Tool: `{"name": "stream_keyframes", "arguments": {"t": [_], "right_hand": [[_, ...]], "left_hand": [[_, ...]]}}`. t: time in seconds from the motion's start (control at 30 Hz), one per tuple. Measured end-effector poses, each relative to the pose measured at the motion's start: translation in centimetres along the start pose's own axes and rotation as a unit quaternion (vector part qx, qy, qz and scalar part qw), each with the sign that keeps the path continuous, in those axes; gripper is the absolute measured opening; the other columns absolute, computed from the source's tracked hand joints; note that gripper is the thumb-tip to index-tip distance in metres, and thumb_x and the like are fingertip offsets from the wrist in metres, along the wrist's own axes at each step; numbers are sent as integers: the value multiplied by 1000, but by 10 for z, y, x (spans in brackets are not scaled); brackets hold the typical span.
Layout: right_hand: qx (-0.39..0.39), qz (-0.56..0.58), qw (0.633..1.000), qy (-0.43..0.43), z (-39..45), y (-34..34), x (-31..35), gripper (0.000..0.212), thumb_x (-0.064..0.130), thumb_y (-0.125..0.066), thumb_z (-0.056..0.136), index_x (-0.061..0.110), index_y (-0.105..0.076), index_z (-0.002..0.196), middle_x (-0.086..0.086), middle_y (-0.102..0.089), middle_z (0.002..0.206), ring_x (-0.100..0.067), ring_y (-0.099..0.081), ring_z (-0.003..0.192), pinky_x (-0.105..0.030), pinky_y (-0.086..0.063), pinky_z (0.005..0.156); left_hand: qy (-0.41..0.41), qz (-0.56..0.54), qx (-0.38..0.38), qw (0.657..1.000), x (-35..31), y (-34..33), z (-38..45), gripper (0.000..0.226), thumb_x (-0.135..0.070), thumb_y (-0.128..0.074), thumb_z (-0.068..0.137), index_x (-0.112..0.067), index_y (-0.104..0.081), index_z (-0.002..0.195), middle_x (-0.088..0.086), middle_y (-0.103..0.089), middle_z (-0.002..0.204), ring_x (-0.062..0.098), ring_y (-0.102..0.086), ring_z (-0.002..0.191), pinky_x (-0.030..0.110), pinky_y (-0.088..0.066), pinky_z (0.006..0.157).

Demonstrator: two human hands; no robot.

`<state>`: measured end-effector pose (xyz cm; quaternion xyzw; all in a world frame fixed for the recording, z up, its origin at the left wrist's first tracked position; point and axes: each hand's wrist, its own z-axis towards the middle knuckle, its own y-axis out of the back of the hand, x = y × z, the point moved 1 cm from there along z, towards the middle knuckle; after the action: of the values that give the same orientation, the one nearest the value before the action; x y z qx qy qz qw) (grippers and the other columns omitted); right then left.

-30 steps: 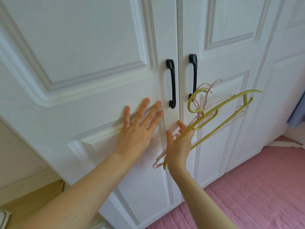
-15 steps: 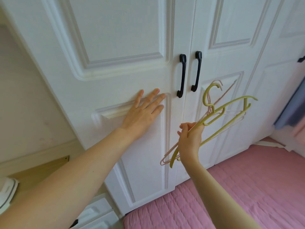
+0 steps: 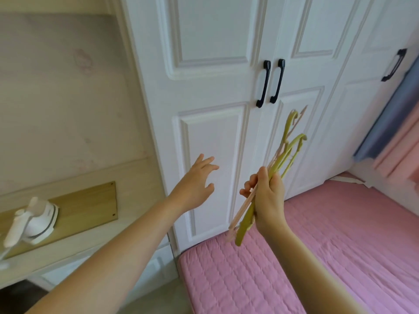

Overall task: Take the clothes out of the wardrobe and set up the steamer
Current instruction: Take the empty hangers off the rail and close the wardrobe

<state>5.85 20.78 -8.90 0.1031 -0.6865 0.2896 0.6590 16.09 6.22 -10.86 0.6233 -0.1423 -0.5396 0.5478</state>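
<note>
Left hand [image 3: 196,177] has lifted off the wardrobe [image 3: 213,137], fingers spread and empty; right hand [image 3: 265,198] grips loosely bundled hangers [image 3: 289,152], which may slip or snag.

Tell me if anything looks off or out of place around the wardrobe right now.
Nothing stands out. The wardrobe doors are shut and sit flush. The right hand grips bare hangers, the left hand is open, and the steamer rests on the shelf.
</note>
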Motion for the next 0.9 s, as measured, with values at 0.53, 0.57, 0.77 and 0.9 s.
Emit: {"name": "stream_keyframes", "arguments": {"t": [0.53, 0.57, 0.77, 0.9], "right_hand": [[254, 255, 862, -357, -209, -41, -47, 14, 18, -48, 91, 11, -53, 80, 1, -40, 56, -10, -37, 39, -22, -41, 38], [269, 258, 851, -369, -218, -47, -50, 15, 17, -47, 91, 11, -53, 80, 1, -39, 54, -10, -37, 39, -22, -41, 38], [398, 282, 759, -430, -258, -76, -77, 13, 12, -70, 82, 8, -58, 83, 0, -41, 49, -11, -34, 36, -24, -41, 38], [453, 283, 705, -467, -271, -94, -93, 8, 13, -58, 93, 6, -59, 88, 0, -36, 52, -12, -28, 42, -24, -44, 41]], "left_hand": [[412, -565, 38, 714, 50, -11, -251, 50, -41, -53, 95, -8, -44, 131, 13, -56, 120, 28, -60, 110, 38, -48, 96], [420, -595, 31, 684, 54, -9, -262, 57, -41, -54, 95, -3, -40, 134, 16, -57, 119, 31, -61, 111, 40, -50, 95], [432, -675, -45, 597, 75, 3, -309, 53, -30, -51, 98, 2, -37, 138, 24, -57, 126, 31, -66, 89, 43, -53, 83], [435, -696, -124, 558, 94, 11, -335, 37, -18, -45, 101, 5, -41, 130, 25, -67, 101, 36, -71, 78, 45, -58, 69]]}}
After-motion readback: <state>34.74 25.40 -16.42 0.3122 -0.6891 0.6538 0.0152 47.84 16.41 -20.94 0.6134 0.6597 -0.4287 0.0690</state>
